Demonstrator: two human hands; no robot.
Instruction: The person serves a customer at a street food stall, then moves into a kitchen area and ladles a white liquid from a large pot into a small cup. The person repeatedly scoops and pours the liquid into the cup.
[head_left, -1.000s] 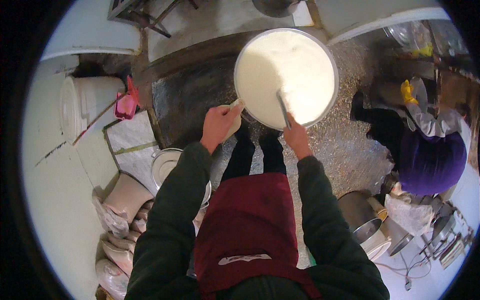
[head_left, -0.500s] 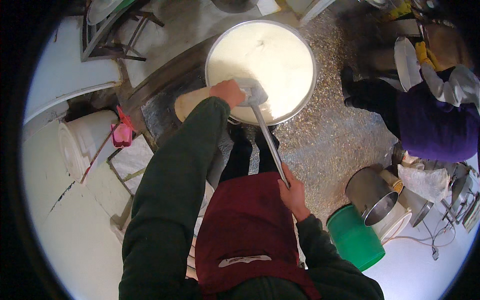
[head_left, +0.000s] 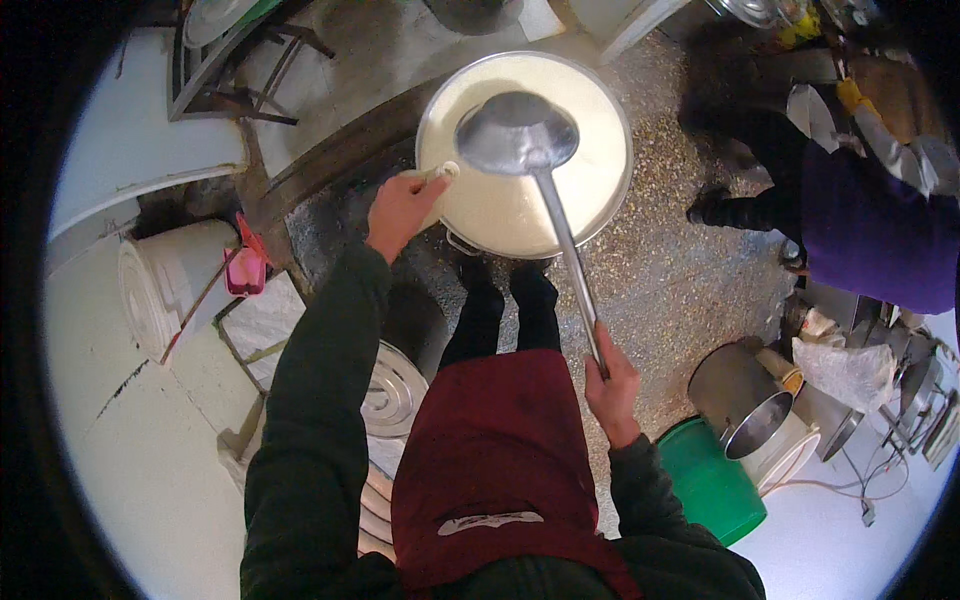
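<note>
A large round metal pot [head_left: 424,135] holds a creamy white liquid [head_left: 520,215]. My right hand [head_left: 613,385] is closed around the end of a long metal handle. That handle belongs to a large ladle [head_left: 517,132], its wide bowl held above the liquid. At the pot's left rim my left hand [head_left: 402,212] grips a pale bottle-like container [head_left: 436,207] near its round white mouth. Most of that container is hidden by the hand, and what it contains cannot be seen.
Another person in a purple apron [head_left: 880,230] stands at the right. A metal pot [head_left: 735,395] and a green bucket [head_left: 712,485] lie at lower right. A white bucket [head_left: 185,285] and a pink dustpan [head_left: 245,271] are at left. A metal frame [head_left: 225,75] stands at upper left.
The ladle has risen and moved away from my left hand, further over the pot. My left hand has drawn back left and turned the pale container. The other person has shifted.
</note>
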